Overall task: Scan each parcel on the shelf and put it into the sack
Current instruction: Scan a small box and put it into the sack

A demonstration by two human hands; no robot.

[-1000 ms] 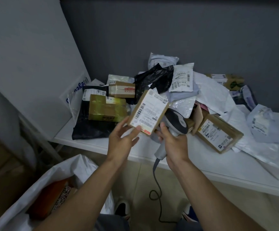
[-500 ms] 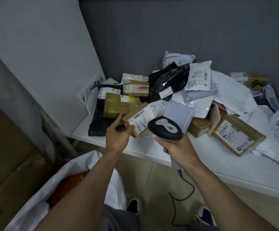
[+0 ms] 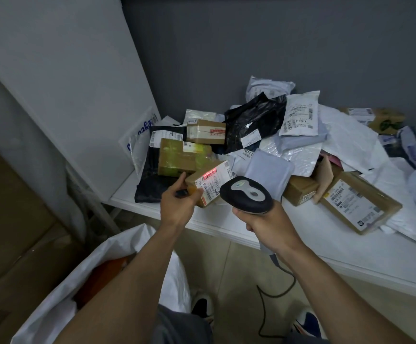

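Observation:
My left hand (image 3: 177, 204) grips a small brown cardboard parcel (image 3: 208, 184) by its left end, label turned up, just above the shelf's front edge. A red scan line lies across the barcode at the top of its white label. My right hand (image 3: 266, 227) holds the handle of a black and grey barcode scanner (image 3: 247, 194), its head aimed at that label from the right. The white sack (image 3: 60, 289) gapes open at the lower left, under my left forearm, with something orange inside.
The white shelf (image 3: 288, 247) carries a heap of parcels: a yellow-taped box (image 3: 179, 158), a small brown box (image 3: 205, 131), a black bag (image 3: 251, 125), white mailers, a labelled brown box (image 3: 355, 202) at right. The scanner cable (image 3: 271, 294) hangs to the floor. Cardboard boxes stand left.
The parcel has been lowered and tipped flatter in my left hand. The scanner has swung round to face its label, and the red scan line now shows on the barcode.

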